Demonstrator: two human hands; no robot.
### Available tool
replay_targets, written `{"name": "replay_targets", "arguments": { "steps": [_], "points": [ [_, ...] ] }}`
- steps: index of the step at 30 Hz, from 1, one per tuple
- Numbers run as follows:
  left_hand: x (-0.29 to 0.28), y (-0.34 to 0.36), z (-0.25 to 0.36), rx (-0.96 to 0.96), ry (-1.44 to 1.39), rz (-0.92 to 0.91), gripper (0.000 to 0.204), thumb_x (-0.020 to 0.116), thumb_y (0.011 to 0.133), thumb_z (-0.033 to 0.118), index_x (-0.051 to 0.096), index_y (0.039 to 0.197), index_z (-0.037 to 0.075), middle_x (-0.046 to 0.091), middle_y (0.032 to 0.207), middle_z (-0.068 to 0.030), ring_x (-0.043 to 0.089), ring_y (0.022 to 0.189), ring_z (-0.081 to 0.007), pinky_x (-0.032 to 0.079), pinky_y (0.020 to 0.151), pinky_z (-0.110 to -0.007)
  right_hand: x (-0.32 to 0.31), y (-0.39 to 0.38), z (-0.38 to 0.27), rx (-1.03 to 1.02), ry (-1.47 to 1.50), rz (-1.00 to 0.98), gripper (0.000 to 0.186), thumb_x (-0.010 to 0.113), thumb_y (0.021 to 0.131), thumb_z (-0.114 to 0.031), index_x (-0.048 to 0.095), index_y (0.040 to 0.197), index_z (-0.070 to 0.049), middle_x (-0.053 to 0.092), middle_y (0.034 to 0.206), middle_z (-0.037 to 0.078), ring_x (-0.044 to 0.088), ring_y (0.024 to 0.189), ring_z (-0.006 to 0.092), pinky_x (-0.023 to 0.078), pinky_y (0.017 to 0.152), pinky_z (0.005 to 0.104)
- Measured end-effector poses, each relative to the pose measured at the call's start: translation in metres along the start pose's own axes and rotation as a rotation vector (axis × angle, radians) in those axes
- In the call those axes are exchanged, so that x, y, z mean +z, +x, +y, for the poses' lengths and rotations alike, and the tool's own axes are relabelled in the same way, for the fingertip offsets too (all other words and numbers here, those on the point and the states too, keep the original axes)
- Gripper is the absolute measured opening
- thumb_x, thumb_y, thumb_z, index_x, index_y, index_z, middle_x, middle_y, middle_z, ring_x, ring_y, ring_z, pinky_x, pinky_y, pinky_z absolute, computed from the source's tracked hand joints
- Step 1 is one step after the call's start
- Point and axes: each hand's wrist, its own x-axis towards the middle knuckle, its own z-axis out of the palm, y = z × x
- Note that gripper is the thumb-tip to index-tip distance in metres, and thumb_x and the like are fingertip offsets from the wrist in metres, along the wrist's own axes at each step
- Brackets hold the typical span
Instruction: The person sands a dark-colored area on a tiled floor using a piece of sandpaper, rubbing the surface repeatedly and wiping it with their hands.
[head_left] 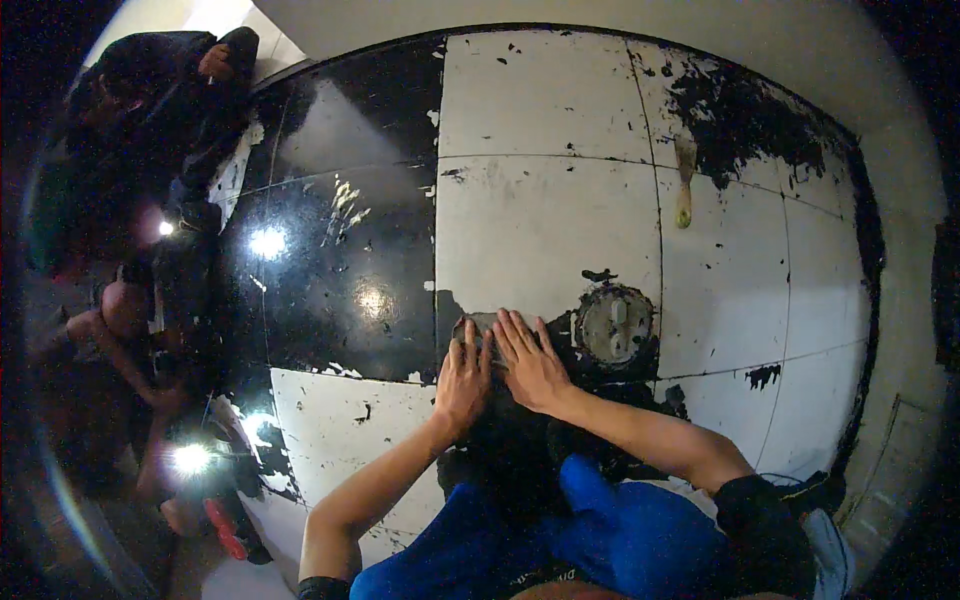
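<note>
My left hand (463, 385) lies with its fingers stretched forward on the tiled floor. Beside it, my right hand (533, 368) is also flat, fingers slightly spread, the two nearly touching. Under and just ahead of the fingertips shows a greyish patch (484, 320); whether it is a loose piece or part of the surface, I cannot tell. Black coating (500, 425) covers the floor around and below my hands. Above them is a white tile (545, 235). To the right of my right hand sits a round grey drain cover (616, 325), ringed by black coating.
A paintbrush (684, 200) lies on the tiles at the upper right. Black-coated tiles (330, 260) reflect light on the left. Another person (150, 110) is at the upper left; someone's bare arm (120, 350) shows below. Bright lamps (191, 459) shine there. A pale wall (905, 240) borders the right.
</note>
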Motion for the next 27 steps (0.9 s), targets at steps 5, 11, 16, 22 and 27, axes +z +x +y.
{"name": "replay_targets", "arguments": {
  "steps": [5,11,16,22,27],
  "points": [
    [-0.03,0.015,-0.001,-0.056,-0.097,-0.067,0.063,0.056,0.089,0.012,0.04,0.15,0.002,0.028,0.158,-0.0275,0.041,0.135,-0.045,0.042,0.11,-0.046,-0.007,0.013,0.005,0.006,0.041,0.044,0.076,0.055,0.092,-0.027,0.024,0.155,0.003,0.013,0.166,0.02,0.012,0.154,0.0331,0.009,0.123,0.0555],
    [-0.02,-0.007,0.006,0.063,-0.151,-0.005,0.068,0.057,0.087,0.009,0.037,0.152,0.006,0.026,0.159,-0.026,0.04,0.134,-0.0478,0.044,0.107,-0.049,0.004,-0.012,0.007,-0.02,0.045,0.049,0.073,0.053,0.095,-0.033,0.029,0.154,0.002,0.015,0.165,0.02,0.014,0.154,0.0317,0.008,0.122,0.0557],
    [-0.015,0.01,-0.002,0.013,-0.046,-0.064,0.07,0.058,0.087,0.008,0.033,0.153,0.004,0.024,0.16,-0.0259,0.035,0.139,-0.0481,0.037,0.113,-0.049,-0.008,0.017,0.002,0.004,-0.088,0.096,0.071,0.053,0.096,-0.033,0.031,0.154,0.001,0.019,0.165,0.017,0.018,0.153,0.0305,0.012,0.122,0.0554],
    [-0.001,-0.01,-0.002,0.041,-0.258,-0.124,0.072,0.052,0.088,0.003,0.026,0.155,0.0,0.012,0.16,-0.0337,0.016,0.149,-0.0506,0.027,0.12,-0.051,0.015,-0.005,-0.002,-0.015,0.044,-0.045,0.074,0.054,0.094,-0.031,0.026,0.156,0.0,0.017,0.166,0.017,0.016,0.154,0.0306,0.01,0.122,0.055],
    [-0.017,0.007,0.007,0.051,-0.044,-0.034,0.07,0.05,0.085,0.0,0.03,0.153,-0.002,0.017,0.16,-0.0312,0.019,0.148,-0.0487,0.029,0.12,-0.049,-0.006,0.009,0.005,0.032,0.142,0.085,0.071,0.054,0.093,-0.025,0.028,0.155,-0.001,0.022,0.164,0.016,0.016,0.153,0.0299,0.012,0.122,0.058]
  ]
}}
